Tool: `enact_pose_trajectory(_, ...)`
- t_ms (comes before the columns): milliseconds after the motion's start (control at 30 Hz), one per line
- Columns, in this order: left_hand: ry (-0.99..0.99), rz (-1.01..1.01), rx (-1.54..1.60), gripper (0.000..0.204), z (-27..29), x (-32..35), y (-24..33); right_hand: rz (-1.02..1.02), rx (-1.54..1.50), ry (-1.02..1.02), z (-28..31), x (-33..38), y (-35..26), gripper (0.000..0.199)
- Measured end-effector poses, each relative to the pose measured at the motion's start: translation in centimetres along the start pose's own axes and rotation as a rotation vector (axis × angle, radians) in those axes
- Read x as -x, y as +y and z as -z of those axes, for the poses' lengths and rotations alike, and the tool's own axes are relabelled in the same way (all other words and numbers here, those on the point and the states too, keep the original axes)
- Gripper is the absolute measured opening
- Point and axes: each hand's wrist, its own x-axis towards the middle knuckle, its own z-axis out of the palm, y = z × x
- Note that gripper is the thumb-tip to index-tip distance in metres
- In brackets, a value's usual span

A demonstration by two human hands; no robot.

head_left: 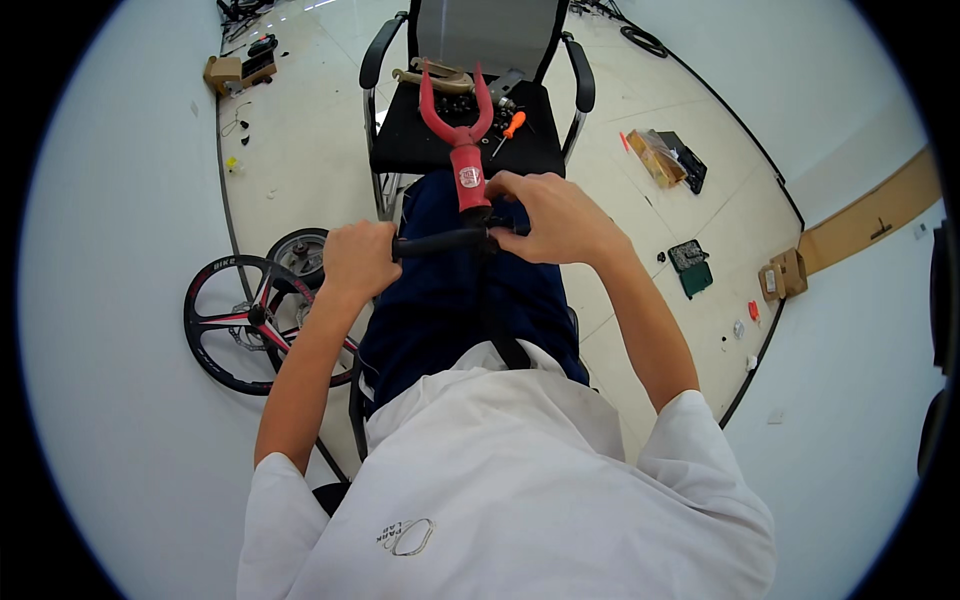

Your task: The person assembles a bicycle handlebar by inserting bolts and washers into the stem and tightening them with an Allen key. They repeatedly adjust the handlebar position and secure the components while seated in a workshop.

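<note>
White shirt [500, 480] lies nearest; floor [720, 320] stretches beyond the chair's [545, 150] right edge. Red fork [465, 138] points away, lengthwise; left hand [358, 262] encloses black handlebar [440, 243] (right hand's [555, 215] hold: cannot tell).

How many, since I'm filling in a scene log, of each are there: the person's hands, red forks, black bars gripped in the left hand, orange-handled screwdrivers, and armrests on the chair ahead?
Hands: 2, left hand and right hand
Red fork: 1
Black bar: 1
Orange-handled screwdriver: 1
Chair armrests: 2
Total: 7

Head-worn fisheye, facing down over shirt [520, 480] toward nearby hands [562, 217].
</note>
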Motion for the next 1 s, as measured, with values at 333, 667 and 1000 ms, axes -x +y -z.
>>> enact_pose_trajectory(333,0.002,-0.006,0.036,0.021,0.2,-0.5,0.5,0.059,0.147,0.506,-1.5,-2.2,0.8,0.022)
enact_pose_trajectory(667,-0.024,0.003,0.03,0.017,0.0,-0.4,0.3,0.231,-0.21,-0.012,-0.3,-0.9,0.8,0.031)
enact_pose_trajectory(1000,-0.024,0.005,0.008,0.016,0.6,-0.5,0.7,0.035,0.061,-0.051,0.3,-2.3,-0.1,0.016)
